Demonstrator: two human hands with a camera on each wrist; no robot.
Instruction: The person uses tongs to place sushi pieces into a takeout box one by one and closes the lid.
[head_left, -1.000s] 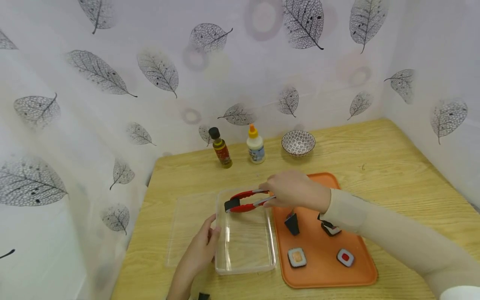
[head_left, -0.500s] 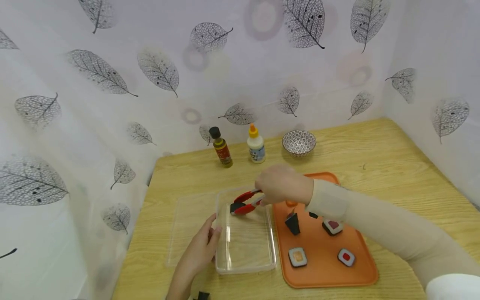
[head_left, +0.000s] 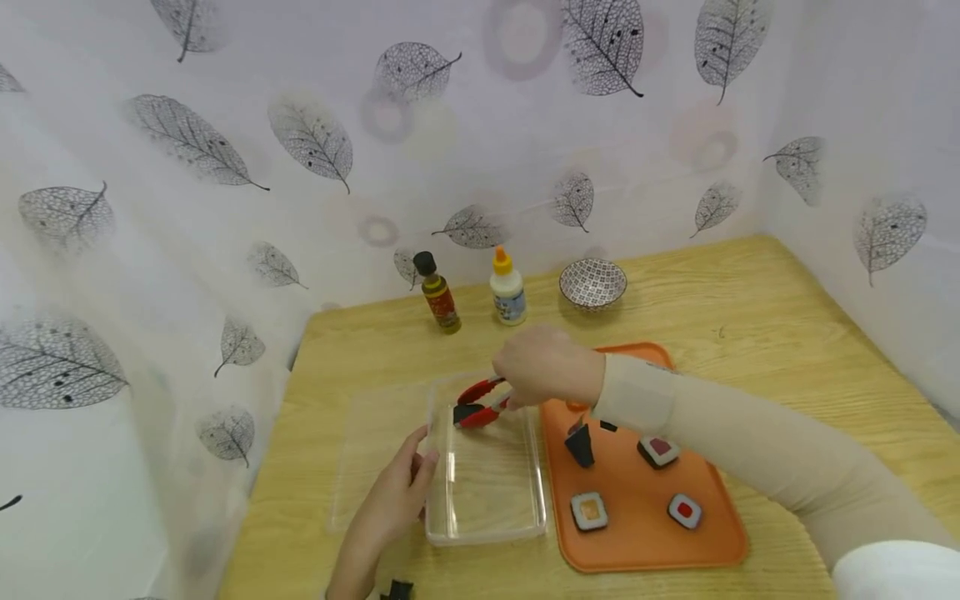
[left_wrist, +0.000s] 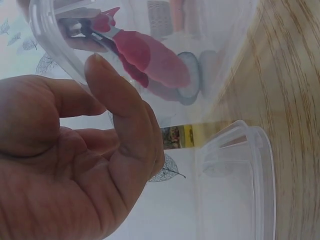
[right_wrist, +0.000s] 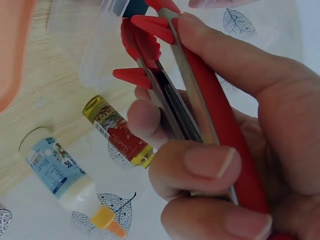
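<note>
My right hand (head_left: 547,367) grips a pair of red-and-steel tongs (right_wrist: 215,120) over the far end of a clear plastic container (head_left: 498,537). The tongs' red tips flank a sushi piece (head_left: 467,413) with a black seaweed wrap, low inside the container. Through the clear wall, the left wrist view shows the piece's pale face (left_wrist: 189,77) beside the red tips. At the container's left side my left hand (head_left: 393,496) holds the wall, its fingers bent with a fingertip right below the rim.
To the right, an orange tray (head_left: 652,550) bears several sushi pieces (head_left: 588,511). A clear lid (head_left: 352,467) lies left of the container. Along the back stand an oil bottle (head_left: 440,296), a white bottle with a yellow cap (head_left: 508,292) and a patterned bowl (head_left: 592,283).
My right hand has moved left, and the tongs have lowered the sushi piece into the container's far end. More of the tray shows. The left hand has stayed at the container's side.
</note>
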